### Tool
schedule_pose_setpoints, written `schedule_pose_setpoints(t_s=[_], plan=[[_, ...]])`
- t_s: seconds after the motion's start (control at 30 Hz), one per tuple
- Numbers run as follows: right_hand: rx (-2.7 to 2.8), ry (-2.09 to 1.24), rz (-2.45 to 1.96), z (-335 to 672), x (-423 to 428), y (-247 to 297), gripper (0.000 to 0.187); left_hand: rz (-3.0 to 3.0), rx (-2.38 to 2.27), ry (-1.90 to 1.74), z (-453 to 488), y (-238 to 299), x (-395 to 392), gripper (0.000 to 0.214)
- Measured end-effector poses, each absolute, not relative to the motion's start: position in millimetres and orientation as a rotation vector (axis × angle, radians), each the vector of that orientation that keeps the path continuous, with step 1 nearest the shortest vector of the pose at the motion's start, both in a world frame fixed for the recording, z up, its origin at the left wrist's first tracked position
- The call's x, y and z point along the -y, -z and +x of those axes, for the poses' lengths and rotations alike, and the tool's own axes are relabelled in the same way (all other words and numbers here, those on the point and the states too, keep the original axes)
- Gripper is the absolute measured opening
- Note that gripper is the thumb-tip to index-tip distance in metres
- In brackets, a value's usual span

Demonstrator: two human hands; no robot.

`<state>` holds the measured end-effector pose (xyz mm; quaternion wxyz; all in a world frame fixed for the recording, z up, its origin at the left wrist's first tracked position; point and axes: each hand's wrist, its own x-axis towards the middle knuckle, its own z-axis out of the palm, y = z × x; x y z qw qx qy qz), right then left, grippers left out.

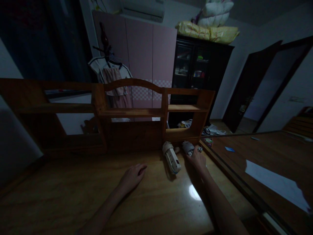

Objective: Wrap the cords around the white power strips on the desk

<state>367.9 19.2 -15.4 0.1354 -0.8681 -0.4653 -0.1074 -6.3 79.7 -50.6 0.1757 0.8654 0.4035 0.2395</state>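
My left hand (132, 177) lies palm down on the wooden desk (73, 195), fingers loosely curled, holding nothing. My right hand (197, 158) reaches to the back right of the desk and closes on a small whitish object (188, 147) near the shelf foot. A white flashlight (171, 159) lies on the desk between my hands, just left of my right hand.
A wooden shelf unit (132, 112) stands along the desk's back edge. A second wooden surface (269, 163) at the right carries white paper (274, 182) and blue scraps. Behind are a pink wardrobe (146, 55), a dark cabinet (198, 75) and a doorway (259, 88).
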Motion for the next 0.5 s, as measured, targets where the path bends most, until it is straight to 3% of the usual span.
schedule_pose_setpoints(t_s=[0.3,0.5], plan=[[1.356,0.287,-2.492,367.7,-18.7,15.5,0.090,2.453,-1.145,-0.676,-6.3,48.6,-77.5,0.031],[1.357,0.301,-2.461,365.1,-15.7,15.8,0.082,2.451,-1.150,-0.671,-6.0,47.7,-76.4,0.031]])
